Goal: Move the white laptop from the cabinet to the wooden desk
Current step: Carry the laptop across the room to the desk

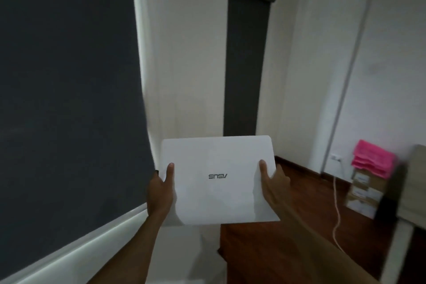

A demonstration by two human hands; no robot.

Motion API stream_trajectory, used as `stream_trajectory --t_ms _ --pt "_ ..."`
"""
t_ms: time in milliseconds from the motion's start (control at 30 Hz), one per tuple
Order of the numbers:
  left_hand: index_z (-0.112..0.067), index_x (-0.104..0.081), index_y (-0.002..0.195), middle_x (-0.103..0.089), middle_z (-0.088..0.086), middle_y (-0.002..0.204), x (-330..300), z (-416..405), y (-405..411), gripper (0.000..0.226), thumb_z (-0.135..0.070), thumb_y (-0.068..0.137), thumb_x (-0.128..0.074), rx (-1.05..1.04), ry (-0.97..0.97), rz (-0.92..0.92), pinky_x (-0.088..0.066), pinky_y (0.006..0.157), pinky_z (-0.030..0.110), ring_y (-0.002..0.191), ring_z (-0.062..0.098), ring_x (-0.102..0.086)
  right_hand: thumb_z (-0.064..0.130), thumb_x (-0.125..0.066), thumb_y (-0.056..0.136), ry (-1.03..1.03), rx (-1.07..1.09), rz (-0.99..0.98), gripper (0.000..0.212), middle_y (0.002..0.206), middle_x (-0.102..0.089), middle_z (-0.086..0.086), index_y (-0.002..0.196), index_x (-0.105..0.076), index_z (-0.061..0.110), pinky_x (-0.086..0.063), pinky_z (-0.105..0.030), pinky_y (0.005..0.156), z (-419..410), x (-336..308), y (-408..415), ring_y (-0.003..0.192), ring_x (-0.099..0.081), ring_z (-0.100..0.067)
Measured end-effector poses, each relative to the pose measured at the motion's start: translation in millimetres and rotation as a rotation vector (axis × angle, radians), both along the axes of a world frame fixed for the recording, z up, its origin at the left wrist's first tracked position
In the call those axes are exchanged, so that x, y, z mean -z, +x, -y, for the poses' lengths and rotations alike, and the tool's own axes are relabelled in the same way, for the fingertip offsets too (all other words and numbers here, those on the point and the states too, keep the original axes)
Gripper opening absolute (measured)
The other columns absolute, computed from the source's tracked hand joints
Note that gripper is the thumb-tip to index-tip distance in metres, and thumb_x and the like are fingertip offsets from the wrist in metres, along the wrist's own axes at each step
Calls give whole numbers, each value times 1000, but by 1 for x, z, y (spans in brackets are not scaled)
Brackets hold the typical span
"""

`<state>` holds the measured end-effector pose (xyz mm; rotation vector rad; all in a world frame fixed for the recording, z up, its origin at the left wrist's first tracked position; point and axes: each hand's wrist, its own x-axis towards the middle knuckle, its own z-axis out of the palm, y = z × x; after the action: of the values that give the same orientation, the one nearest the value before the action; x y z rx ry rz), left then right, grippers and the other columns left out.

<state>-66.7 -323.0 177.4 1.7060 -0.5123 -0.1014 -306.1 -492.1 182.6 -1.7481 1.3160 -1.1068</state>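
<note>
**Laptop carried in both hands**

Laptop [216,177], white and closed, was held in the air. Left hand [161,188] grasped its left edge, right hand [273,183] its right edge. Open wooden floor [288,237] lay rightward, boxes [363,191] beyond.

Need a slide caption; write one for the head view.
Both hands, left and right, carry the closed white laptop above the dark wood floor.
</note>
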Motion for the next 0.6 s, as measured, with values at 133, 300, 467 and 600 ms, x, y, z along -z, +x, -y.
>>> stream_trajectory --t_ms 133,300,467,600 --pt "-11 -63 95 -67 1 88 -2 80 -81 62 -69 87 -42 193 17 8 -49 77 37 79 21 -60 73 -35 89 -57 202 -37 78 119 -67 -12 131 -53 10 -50 -41 93 35 -2 -103 103 -66 -33" --pt "-14 -62 90 -67 2 81 -3 170 -187 61 -72 84 -43 437 11 5 -56 71 39 75 22 -67 78 -31 85 -94 435 -19 83 118 -67 -15 130 -55 13 -52 -49 93 64 -2 -230 107 -64 -37" --pt "-20 -63 94 -68 -2 84 2 237 -293 60 -75 83 -42 613 23 9 -52 70 36 78 17 -66 73 -37 88 -79 643 -36 68 102 -69 -17 109 -59 12 -54 -46 82 75 2 -347 94 -65 -40" --pt "-16 -61 90 -64 -3 82 10 271 -366 53 -67 87 -46 752 33 31 -46 70 32 78 18 -61 83 -29 82 -50 771 -73 76 95 -68 -10 101 -59 16 -57 -48 79 76 13 -419 86 -67 -33"
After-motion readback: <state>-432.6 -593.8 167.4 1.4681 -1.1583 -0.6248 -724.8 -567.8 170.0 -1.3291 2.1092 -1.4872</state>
